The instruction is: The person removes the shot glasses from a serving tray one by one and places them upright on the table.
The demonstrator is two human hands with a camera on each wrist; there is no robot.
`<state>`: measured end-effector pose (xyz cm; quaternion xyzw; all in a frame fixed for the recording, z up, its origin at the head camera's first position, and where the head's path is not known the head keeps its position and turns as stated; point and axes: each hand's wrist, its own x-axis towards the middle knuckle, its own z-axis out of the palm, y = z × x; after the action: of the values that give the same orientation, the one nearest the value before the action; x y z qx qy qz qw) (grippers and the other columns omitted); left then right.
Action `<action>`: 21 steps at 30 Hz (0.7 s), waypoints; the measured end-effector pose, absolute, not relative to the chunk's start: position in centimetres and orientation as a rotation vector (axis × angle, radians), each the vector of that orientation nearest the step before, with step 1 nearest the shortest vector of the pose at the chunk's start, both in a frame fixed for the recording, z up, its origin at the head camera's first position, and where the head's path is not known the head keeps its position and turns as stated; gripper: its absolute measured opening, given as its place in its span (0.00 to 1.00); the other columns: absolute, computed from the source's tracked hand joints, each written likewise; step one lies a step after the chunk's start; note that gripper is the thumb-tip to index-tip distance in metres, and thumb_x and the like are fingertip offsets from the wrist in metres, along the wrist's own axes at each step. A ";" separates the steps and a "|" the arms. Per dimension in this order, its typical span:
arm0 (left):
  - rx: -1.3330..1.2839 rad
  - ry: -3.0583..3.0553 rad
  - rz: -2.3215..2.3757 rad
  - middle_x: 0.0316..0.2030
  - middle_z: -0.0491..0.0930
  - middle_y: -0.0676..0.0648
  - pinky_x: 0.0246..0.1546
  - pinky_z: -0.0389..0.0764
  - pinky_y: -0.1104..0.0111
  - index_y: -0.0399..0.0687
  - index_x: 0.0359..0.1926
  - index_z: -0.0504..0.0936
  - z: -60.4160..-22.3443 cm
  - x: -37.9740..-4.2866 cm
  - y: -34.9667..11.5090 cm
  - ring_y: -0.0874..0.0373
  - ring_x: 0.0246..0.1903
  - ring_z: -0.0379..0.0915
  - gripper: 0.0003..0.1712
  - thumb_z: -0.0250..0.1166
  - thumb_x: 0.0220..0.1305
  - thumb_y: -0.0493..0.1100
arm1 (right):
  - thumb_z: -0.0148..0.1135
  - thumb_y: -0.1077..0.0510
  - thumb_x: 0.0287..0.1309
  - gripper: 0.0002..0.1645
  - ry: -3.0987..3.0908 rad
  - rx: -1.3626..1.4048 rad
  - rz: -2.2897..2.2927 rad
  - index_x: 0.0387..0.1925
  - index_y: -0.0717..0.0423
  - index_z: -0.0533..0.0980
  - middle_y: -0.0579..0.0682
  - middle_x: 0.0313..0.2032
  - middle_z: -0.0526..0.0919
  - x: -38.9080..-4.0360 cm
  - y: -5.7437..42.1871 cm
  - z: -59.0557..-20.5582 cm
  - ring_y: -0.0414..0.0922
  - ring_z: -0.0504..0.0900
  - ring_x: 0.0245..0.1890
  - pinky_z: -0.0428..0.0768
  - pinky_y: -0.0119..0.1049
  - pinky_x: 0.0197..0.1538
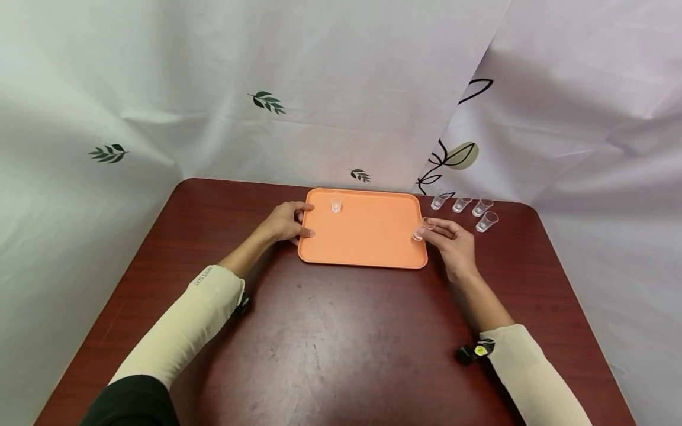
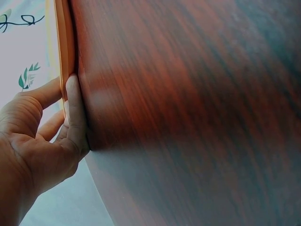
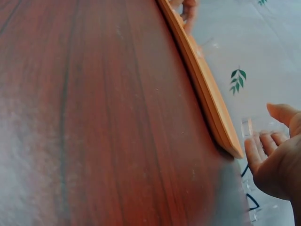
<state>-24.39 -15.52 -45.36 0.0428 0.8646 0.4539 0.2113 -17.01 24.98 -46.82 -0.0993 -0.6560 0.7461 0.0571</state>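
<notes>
An orange tray [image 1: 367, 236] lies near the table's far edge. My left hand [image 1: 286, 222] grips its left rim, thumb on top and other fingers under the edge; the left wrist view shows the hand [image 2: 51, 127] around the tray's side [image 2: 68, 47]. A small clear cup [image 1: 336, 203] stands upright in the tray's far left part. With my right hand [image 1: 453, 239] I pinch another clear cup [image 1: 419, 234], tilted over the tray's right rim. In the right wrist view that cup [image 3: 246, 127] shows at the fingertips, beside the tray's end.
Several more clear cups [image 1: 482, 207] stand right of the tray, beyond my right hand. A dark red wooden table [image 1: 330, 337] stretches in front of the tray. White cloth [image 1: 341, 89] with leaf prints hangs behind and at both sides.
</notes>
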 end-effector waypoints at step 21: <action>0.136 2.406 1.268 0.49 0.68 0.40 0.28 0.96 0.63 0.42 0.83 0.73 -45.5 -24.5 -15.7 0.56 0.29 0.80 0.47 0.81 0.67 0.31 | 0.77 0.79 0.61 0.21 -1.585 -0.533 2.413 0.55 0.66 0.89 0.46 0.38 0.97 -18.6 28.7 -47.2 0.38 0.96 0.43 0.95 0.28 0.51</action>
<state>-24.45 -15.70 -45.51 0.0488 0.8643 0.4556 0.2076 -18.63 28.66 -47.24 -0.1806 -0.5370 0.8176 0.1028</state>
